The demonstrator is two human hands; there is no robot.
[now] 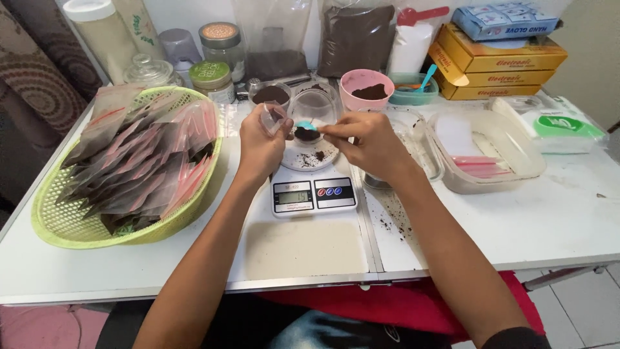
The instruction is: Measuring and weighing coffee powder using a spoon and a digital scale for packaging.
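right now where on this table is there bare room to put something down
Bare tabletop lies right of the right hand, in front of the clear plastic tub. A narrower strip runs along the near edge below the green basket. In front of the scale it is free too. The back row is crowded.

Yellow boxes and glass jars line the table's back edge.

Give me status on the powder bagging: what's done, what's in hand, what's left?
Done: the green plastic basket holds a heap of filled small clear bags. In hand: the left hand holds a small clear bag open above the white digital kitchen scale; the right hand tips a teal spoon of dark brown powder toward it. Left: powder remains in the pink cup, and unused bags lie in the clear plastic tub.
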